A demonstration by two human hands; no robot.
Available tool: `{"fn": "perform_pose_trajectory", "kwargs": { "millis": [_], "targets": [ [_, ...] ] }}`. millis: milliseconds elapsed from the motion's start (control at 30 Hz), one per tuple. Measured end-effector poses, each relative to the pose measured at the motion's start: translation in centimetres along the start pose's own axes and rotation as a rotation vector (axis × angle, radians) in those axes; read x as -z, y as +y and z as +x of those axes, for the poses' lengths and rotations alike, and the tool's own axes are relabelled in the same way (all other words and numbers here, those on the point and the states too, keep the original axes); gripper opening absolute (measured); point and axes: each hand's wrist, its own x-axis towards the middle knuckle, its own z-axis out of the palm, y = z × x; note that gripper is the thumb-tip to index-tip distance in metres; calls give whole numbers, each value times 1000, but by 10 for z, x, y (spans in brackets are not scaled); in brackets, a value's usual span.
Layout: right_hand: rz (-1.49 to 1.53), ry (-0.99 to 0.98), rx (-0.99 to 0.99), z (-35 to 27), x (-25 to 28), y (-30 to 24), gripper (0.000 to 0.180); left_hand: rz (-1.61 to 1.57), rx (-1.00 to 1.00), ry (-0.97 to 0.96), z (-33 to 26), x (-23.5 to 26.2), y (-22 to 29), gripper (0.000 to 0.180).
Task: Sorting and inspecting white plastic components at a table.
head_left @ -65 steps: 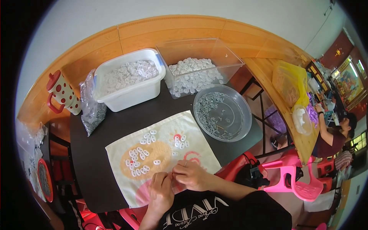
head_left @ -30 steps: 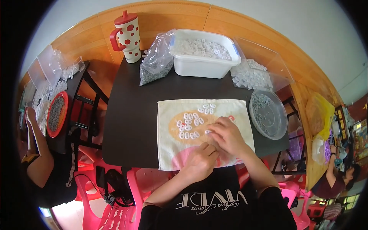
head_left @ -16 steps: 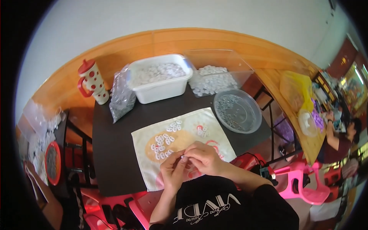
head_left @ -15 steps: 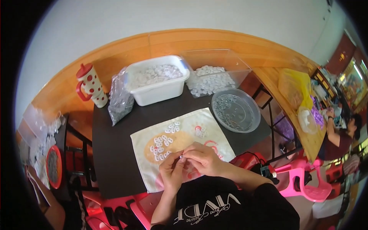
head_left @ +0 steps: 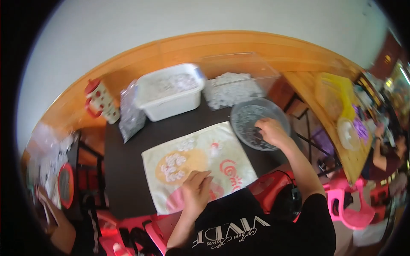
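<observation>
My left hand is over the near part of a printed cream cloth, thumb and fingers pinched together. Whatever is in that pinch is too small to make out. My right hand reaches into a round clear tub at the cloth's far right, fingers curled down toward many small dark grey bits. Its fingertips are blurred and seem drawn together. Small white oval pieces lie in a group on the cloth's left half, with another group farther back.
Behind the cloth stand a white bin and a clear box, both with white pieces. A plastic bag and a red-dotted tumbler are at left. Pink chairs surround the dark table. Other people sit at both sides.
My right hand has left my left hand and moved right and away into the round tub. My left hand stays over the cloth, still pinched. The view has shifted slightly.
</observation>
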Motion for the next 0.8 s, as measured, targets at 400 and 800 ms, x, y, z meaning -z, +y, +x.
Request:
{"fn": "perform_pose_trajectory", "kwargs": {
  "millis": [400, 800],
  "targets": [
    [-30, 43, 73, 2, 1, 1, 15, 619, -213, 35, 2, 3, -13, 18],
    [631, 116, 233, -17, 12, -112, 11, 638, -4, 149, 29, 63, -31, 13]
  ]
}}
